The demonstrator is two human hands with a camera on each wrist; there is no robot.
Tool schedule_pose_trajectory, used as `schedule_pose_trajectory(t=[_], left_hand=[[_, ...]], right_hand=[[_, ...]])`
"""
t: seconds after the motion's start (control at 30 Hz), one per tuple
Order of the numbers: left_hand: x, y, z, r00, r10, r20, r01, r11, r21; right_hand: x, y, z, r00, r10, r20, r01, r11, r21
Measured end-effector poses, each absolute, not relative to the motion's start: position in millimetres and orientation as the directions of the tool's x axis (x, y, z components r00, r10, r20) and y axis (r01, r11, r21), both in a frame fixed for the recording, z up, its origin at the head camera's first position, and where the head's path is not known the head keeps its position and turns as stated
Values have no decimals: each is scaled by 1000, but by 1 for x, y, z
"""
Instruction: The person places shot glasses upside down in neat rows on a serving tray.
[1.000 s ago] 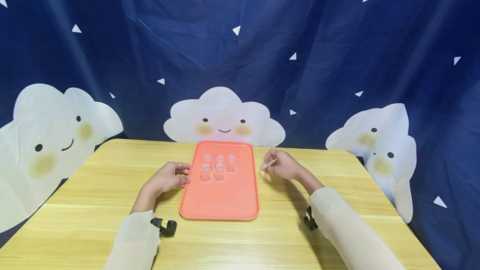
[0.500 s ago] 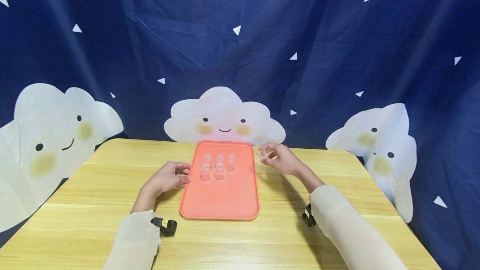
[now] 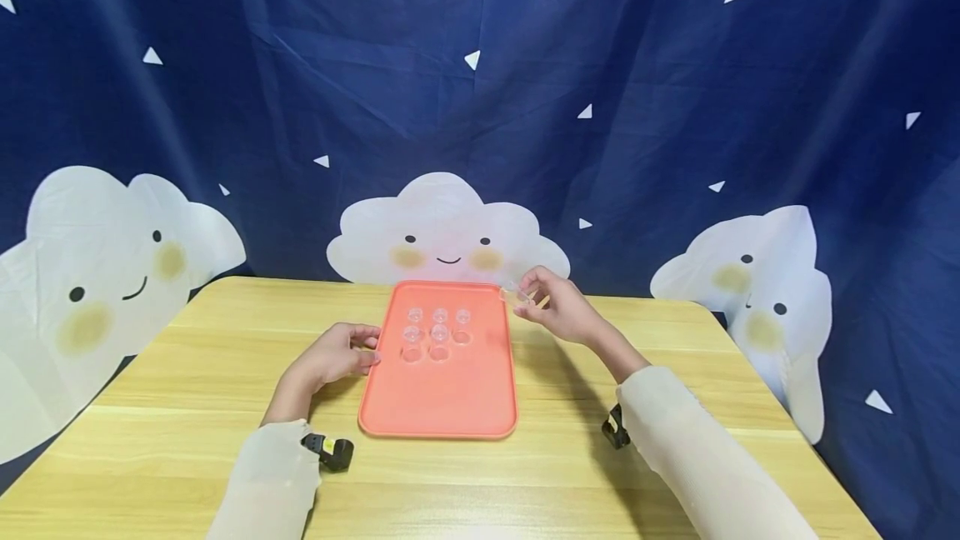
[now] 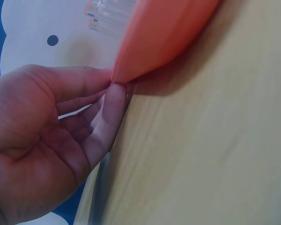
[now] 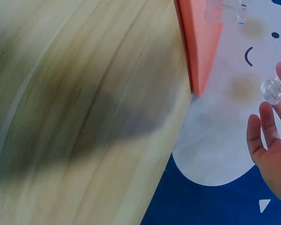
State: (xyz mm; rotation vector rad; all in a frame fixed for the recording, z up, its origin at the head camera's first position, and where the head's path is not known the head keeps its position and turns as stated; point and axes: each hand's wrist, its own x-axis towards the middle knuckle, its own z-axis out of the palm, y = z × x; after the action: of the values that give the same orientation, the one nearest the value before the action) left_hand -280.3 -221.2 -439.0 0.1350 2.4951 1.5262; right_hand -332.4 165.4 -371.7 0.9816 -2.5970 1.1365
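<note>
My left hand (image 3: 341,354) holds the left edge of a coral-red tray (image 3: 442,407); in the left wrist view its thumb and fingertips meet at the tray's rim (image 4: 147,51). My right hand (image 3: 558,307) pinches a small clear cup (image 3: 513,294) between thumb and fingers, raised over the tray's far right corner. Seen from the right wrist, the faceted round end of that cup (image 5: 271,91) points toward the tray, and the other fingers spread below. Several clear cups (image 3: 439,333) stand in rows on the tray's far half, partly overlapping one another in the head view.
The tray lies on a light wooden table (image 3: 585,473). Behind the far table edge hangs a dark blue curtain (image 3: 450,123) printed with white clouds and triangles. A black wrist camera (image 3: 330,452) sits on the left sleeve, another camera (image 3: 617,427) on the right.
My right hand has risen and moved left and away from me with the clear cup, from beside the tray to over its far right corner. The left hand and tray have stayed put.
</note>
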Motion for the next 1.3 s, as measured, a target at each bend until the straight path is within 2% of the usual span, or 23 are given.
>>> schedule_pose_trajectory(t=[0.33,0.67,1.3], left_hand=[[-280,-221,-438,-974,181,-139,-41,461,886],[-277,-220,-438,-974,178,-142,-43,470,882],[-281,-221,-439,-974,176,-143,-47,459,887]], right_hand=[[-329,152,-367,-763,-526,377,-639,522,-565],[-324,143,-367,-760,-560,331,-629,504,-592],[-324,116,-384,-743,-580,333,-644,487,-590]])
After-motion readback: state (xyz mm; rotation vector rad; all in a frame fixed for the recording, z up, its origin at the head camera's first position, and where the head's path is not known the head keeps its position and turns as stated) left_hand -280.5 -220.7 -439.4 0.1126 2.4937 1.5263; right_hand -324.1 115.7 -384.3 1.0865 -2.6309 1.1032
